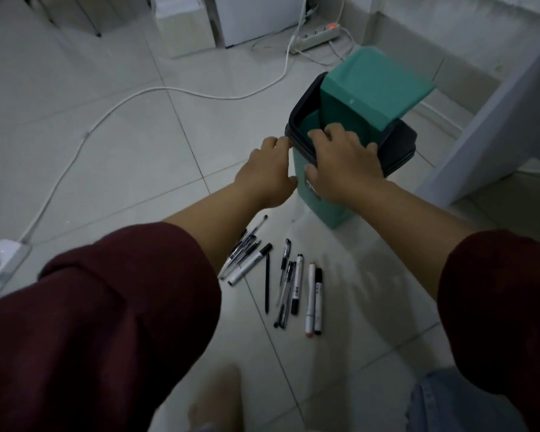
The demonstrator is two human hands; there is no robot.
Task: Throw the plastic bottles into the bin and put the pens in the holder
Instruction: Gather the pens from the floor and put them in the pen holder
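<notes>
A teal bin with a dark rim stands on the tiled floor, and its teal swing lid is tilted up. My left hand grips the bin's left rim corner. My right hand rests over the front rim, fingers curled inside the opening against the lid. Several pens and markers lie loose on the floor just in front of the bin, between my forearms. No plastic bottle and no pen holder is in view.
A white cable runs across the floor from a power strip at the back. Another white power strip lies at the left edge. White furniture stands right of the bin. My knees show at the bottom.
</notes>
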